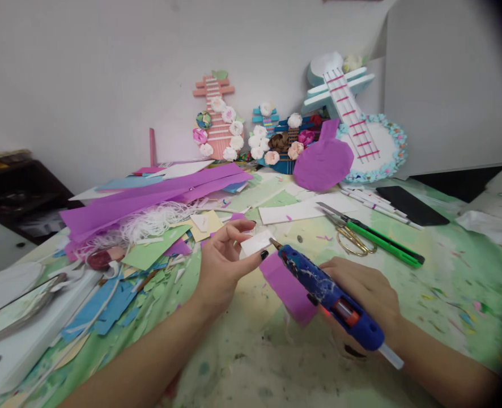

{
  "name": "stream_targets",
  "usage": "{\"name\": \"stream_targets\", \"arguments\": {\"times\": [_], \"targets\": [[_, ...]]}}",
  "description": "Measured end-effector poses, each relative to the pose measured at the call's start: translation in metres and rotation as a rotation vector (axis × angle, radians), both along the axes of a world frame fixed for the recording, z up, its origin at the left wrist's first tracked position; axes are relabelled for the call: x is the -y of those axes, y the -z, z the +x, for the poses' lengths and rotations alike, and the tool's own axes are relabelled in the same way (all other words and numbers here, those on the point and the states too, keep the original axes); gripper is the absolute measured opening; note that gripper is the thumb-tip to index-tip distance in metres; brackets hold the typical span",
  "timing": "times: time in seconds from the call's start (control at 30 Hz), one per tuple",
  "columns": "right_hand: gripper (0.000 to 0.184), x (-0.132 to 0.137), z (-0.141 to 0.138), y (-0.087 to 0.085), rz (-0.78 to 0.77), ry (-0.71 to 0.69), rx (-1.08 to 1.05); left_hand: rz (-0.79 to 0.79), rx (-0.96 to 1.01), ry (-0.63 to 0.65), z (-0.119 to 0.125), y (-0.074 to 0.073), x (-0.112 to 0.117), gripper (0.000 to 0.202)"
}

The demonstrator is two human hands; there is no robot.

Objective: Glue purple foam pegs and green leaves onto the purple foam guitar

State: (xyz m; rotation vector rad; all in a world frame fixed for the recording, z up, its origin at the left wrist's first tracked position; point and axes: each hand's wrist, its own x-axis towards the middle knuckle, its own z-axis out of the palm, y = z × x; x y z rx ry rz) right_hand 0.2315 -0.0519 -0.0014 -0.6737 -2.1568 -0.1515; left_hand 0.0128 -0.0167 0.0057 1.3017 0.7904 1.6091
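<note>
Between the thumb and fingers of my left hand is a small white rectangular piece, likely card or foam board. My right hand is wrapped round a blue hot glue gun, a clear glue stick poking out of its back end. The gun's metal nozzle points at the right edge of the white piece, touching it or very close. Beneath the nozzle a purple paper strip lies on the table. A round purple shape with a neck leans at the back.
Gold-handled scissors and a green box cutter lie right of centre. A black phone-like slab is farther right. Purple paper sheets, white string and blue scraps cover the left. Flower-decorated instrument models line the wall.
</note>
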Motion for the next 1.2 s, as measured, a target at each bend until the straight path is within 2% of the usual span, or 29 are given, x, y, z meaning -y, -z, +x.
{"name": "stream_targets", "arguments": {"times": [0.23,0.47,0.6,0.77,0.9,1.2], "targets": [[0.016,-0.001,-0.003,0.0,-0.027,0.033,0.015,0.041,-0.062,0.024,0.001,0.001,0.002,0.025],[0.019,0.003,-0.006,0.004,-0.063,-0.016,0.051,0.08,-0.145,-0.009,0.004,-0.002,0.003,0.023],[0.016,0.005,-0.006,0.002,-0.039,0.013,0.067,0.081,-0.131,-0.01,0.003,-0.001,0.003,0.024],[0.024,0.005,-0.004,0.004,0.096,0.078,0.013,0.088,-0.122,-0.015,0.001,0.001,0.002,0.023],[0.019,0.006,-0.003,0.005,0.071,0.123,-0.009,0.086,-0.132,-0.033,0.001,0.0,0.002,0.024],[0.022,0.01,-0.008,0.009,0.011,0.033,0.054,0.125,-0.191,-0.009,0.004,0.001,0.004,0.024]]}}
